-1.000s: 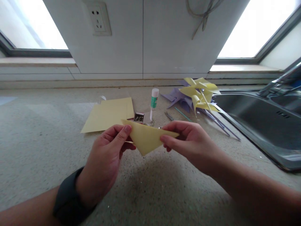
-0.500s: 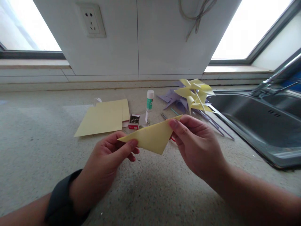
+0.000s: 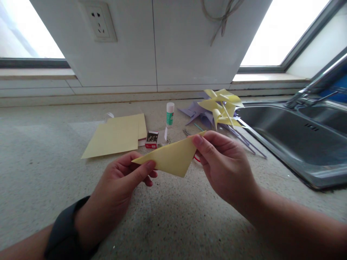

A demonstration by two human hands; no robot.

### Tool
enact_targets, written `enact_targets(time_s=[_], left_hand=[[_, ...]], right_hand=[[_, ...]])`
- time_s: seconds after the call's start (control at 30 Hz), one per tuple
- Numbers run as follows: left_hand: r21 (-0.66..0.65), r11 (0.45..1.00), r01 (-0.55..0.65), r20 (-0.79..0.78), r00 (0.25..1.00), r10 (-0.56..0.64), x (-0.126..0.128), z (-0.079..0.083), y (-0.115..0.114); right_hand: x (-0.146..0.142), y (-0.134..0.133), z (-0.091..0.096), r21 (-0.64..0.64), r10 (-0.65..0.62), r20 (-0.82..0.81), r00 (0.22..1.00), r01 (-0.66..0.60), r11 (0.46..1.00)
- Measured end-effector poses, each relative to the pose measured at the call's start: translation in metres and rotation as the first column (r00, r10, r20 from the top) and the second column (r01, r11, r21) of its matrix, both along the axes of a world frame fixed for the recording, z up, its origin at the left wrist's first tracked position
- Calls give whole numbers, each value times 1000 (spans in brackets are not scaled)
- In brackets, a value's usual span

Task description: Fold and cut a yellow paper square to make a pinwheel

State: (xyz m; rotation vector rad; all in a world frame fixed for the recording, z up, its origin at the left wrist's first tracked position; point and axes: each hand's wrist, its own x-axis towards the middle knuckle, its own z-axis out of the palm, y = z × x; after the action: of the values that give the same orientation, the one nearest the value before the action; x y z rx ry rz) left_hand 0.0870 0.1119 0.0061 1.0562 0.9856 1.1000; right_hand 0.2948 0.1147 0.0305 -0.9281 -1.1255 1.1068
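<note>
Folded yellow paper [image 3: 173,157], smooth and matt, contrasted with a speckled, stone-like counter [image 3: 162,224], a metal sink [image 3: 284,141] with a dull sheen, glossy white wall panels [image 3: 130,61] and, to my eye, a smooth plastic glue stick [image 3: 170,115].

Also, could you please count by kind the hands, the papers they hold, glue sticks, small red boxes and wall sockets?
Hands: 2 (left hand, right hand)
Held folded yellow paper: 1
Glue stick: 1
Small red box: 1
Wall socket: 1
Total: 6
</note>
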Motion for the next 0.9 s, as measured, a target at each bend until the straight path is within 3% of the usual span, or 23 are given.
enact_targets(time_s=[0.57,0.9], left_hand=[[16,1000,11,37,999,-12,0,3,-1],[29,998,-50,154,987,45,3,5,-5]], right_hand=[[4,1,-1,16,-9,2,1000,9,1000],[7,7,-1,-67,-31,50,998,34,997]])
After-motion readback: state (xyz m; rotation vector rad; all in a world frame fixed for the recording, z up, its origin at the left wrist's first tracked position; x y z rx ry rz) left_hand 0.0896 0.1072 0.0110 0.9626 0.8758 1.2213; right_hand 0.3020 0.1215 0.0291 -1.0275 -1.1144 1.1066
